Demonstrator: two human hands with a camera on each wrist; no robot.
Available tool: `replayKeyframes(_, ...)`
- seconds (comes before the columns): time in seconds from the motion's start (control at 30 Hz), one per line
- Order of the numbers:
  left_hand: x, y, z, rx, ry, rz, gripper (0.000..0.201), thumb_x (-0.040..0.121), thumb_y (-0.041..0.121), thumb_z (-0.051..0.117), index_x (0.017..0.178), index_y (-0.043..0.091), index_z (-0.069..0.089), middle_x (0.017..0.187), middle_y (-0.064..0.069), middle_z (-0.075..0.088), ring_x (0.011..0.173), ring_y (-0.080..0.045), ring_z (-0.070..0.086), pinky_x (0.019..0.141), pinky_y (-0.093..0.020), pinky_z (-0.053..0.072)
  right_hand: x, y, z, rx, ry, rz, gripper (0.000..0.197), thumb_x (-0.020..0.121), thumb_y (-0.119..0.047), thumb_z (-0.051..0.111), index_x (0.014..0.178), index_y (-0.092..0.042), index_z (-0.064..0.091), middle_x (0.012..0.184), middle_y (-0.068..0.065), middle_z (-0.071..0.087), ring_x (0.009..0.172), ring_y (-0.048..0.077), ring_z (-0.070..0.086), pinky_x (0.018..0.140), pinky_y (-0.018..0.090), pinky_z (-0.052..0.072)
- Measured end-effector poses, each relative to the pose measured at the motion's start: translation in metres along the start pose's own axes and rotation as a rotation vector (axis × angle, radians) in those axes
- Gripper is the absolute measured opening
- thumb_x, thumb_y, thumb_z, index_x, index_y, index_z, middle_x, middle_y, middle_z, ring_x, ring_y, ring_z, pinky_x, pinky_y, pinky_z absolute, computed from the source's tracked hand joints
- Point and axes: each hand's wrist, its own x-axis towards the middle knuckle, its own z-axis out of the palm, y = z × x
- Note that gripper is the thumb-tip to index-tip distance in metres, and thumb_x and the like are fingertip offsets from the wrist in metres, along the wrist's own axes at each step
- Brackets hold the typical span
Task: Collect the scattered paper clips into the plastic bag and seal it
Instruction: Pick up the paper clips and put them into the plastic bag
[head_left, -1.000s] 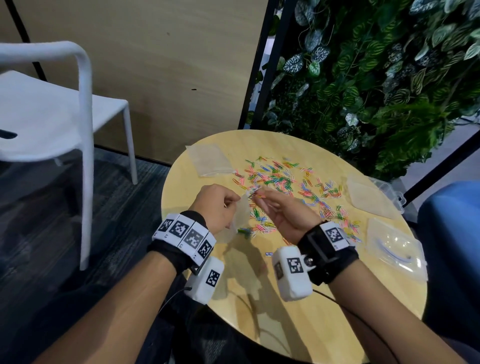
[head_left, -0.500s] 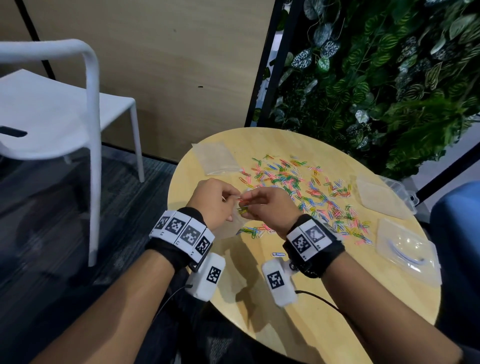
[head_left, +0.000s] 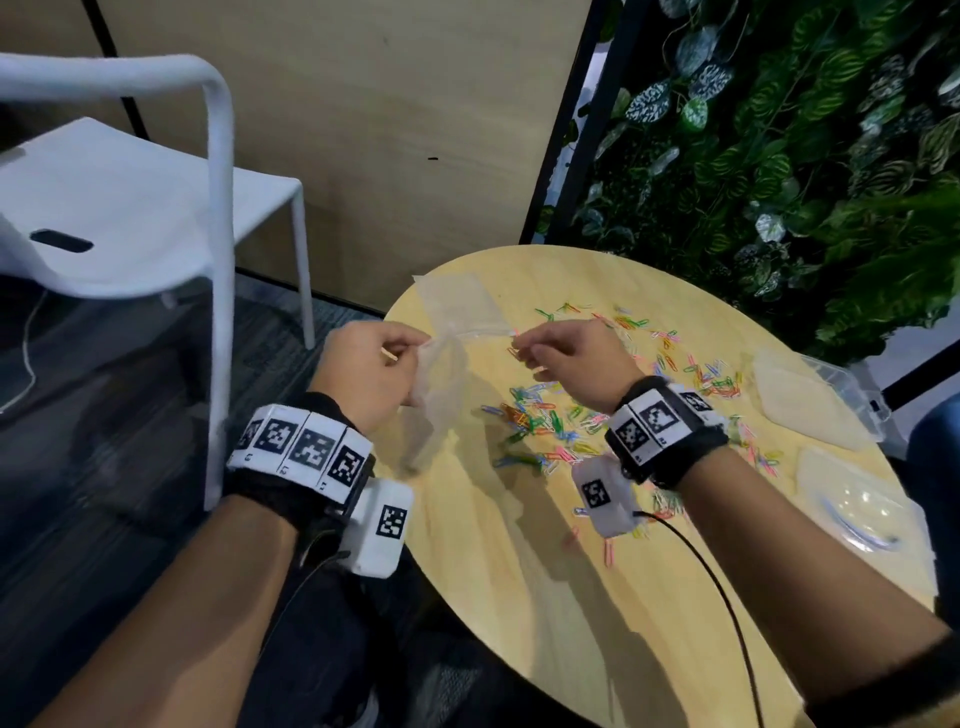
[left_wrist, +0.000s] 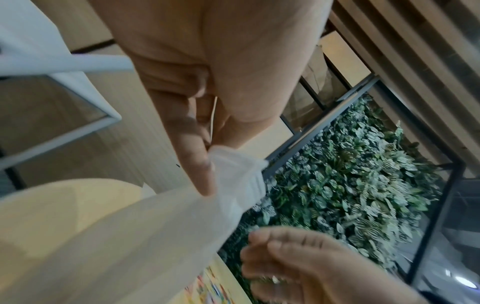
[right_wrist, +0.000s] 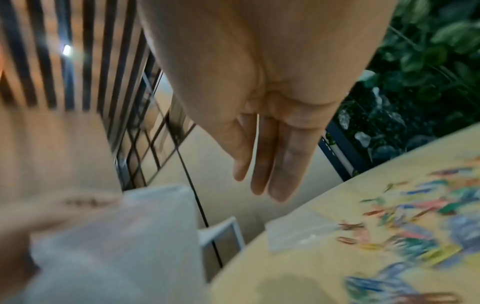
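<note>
My left hand (head_left: 413, 356) pinches the top edge of a clear plastic bag (head_left: 441, 400), which hangs down over the left rim of the round wooden table (head_left: 571, 597). The left wrist view shows thumb and finger of that hand (left_wrist: 207, 158) clamped on the bag's (left_wrist: 145, 236) corner. My right hand (head_left: 522, 348) hovers just right of the bag's mouth. Its fingers (right_wrist: 280, 164) are straight and hold nothing that I can make out. Several coloured paper clips (head_left: 545, 421) lie scattered on the table under and beyond the right hand.
Another flat clear bag (head_left: 457, 296) lies at the table's far left edge. Two more bags (head_left: 800, 400) (head_left: 852, 499) and a clear box (head_left: 865, 397) sit at the right. A white chair (head_left: 130, 208) stands to the left and a plant wall (head_left: 779, 156) behind.
Both hands were together at the bag's mouth. Now they have risen and parted: the right hand has drawn away to the right and the bag hangs from the left hand alone.
</note>
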Motion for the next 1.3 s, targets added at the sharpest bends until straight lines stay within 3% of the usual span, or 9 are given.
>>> replayKeyframes(0.2,0.011,-0.001,-0.011,0.062,0.091,0.041,0.024,0.092,0.006,0.058,0.103,0.011,0.078,0.089,-0.004,0.075,0.082,-0.023,0.072,0.084,-0.035,0.059,0.019,0.023,0.064,-0.708,-0.401,-0.175,0.051,0.094,-0.041,0.051,0.142,-0.026,0.044,0.151,0.006,0.037,0.137,0.027,0.037,0.111,0.040,0.032)
replayKeyframes(0.3,0.011,0.003,-0.005,0.065,0.063,0.041,0.023,0.092,0.006,0.058,0.104,0.011,0.077,0.085,-0.003,0.072,0.076,-0.025,0.072,0.081,-0.036,0.060,0.012,0.034,0.074,-0.949,-0.456,-0.151,0.065,0.091,-0.064,0.036,0.148,-0.034,0.027,0.160,0.001,0.013,0.147,0.030,0.011,0.115,0.055,0.021)
replayKeyframes(0.37,0.010,0.005,-0.004,0.068,0.045,0.045,0.023,0.092,0.006,0.058,0.105,0.011,0.077,0.086,-0.003,0.072,0.071,-0.025,0.073,0.075,-0.033,0.061,0.005,0.046,0.069,-0.928,-0.488,-0.067,0.066,0.089,-0.069,0.031,0.146,-0.037,0.025,0.159,0.000,0.014,0.144,0.032,0.014,0.112,0.058,0.024)
replayKeyframes(0.53,0.006,0.010,0.000,0.081,0.022,0.048,0.023,0.093,0.006,0.057,0.103,0.013,0.077,0.083,0.004,0.070,0.061,-0.011,0.067,0.069,-0.022,0.054,-0.014,0.059,0.053,-0.834,-0.469,-0.183,0.044,0.091,-0.039,0.051,0.129,-0.017,0.052,0.133,0.005,0.048,0.114,0.030,0.055,0.089,0.038,0.049)
replayKeyframes(0.67,0.003,0.013,0.007,0.085,-0.052,0.046,0.024,0.094,0.007,0.056,0.105,0.014,0.075,0.076,0.011,0.066,0.054,-0.015,0.069,0.050,-0.013,0.049,-0.020,0.051,0.051,-0.838,-0.428,-0.229,0.028,0.091,-0.013,0.053,0.114,-0.016,0.069,0.117,0.005,0.063,0.101,0.028,0.061,0.082,0.031,0.049)
replayKeyframes(0.77,0.000,0.016,0.011,0.092,-0.097,0.055,0.023,0.095,0.008,0.055,0.104,0.015,0.076,0.074,0.015,0.063,0.050,-0.019,0.069,0.050,-0.015,0.052,-0.021,0.051,0.048,-0.820,-0.391,-0.165,0.031,0.090,-0.011,0.052,0.114,-0.018,0.070,0.110,0.006,0.068,0.097,0.029,0.063,0.083,0.033,0.053)
replayKeyframes(1.0,-0.002,0.015,0.020,0.113,-0.169,0.055,0.025,0.092,0.006,0.056,0.102,0.015,0.077,0.096,-0.005,0.073,0.060,-0.028,0.072,0.067,-0.037,0.062,-0.025,0.064,0.008,-0.407,0.041,0.162,0.009,0.083,-0.020,0.072,0.088,-0.017,0.079,0.084,0.000,0.074,0.069,0.012,0.066,0.070,0.024,0.054)
replayKeyframes(1.13,0.000,0.018,0.031,0.153,-0.255,0.057,0.025,0.091,0.008,0.055,0.102,0.016,0.077,0.090,0.000,0.067,0.057,-0.024,0.072,0.059,-0.024,0.054,-0.031,0.071,-0.011,0.226,0.252,0.362,0.002,0.079,-0.008,0.075,0.081,-0.007,0.076,0.091,0.012,0.074,0.076,0.028,0.071,0.077,0.039,0.060)
replayKeyframes(1.3,0.001,0.028,0.047,0.177,-0.296,0.036,0.027,0.092,0.006,0.055,0.106,0.011,0.077,0.098,-0.012,0.073,0.053,-0.014,0.062,0.070,-0.023,0.054,-0.040,0.047,-0.027,0.887,0.311,0.419,0.019,0.084,0.001,0.066,0.100,0.011,0.066,0.098,0.016,0.071,0.089,0.024,0.069,0.076,0.026,0.060)
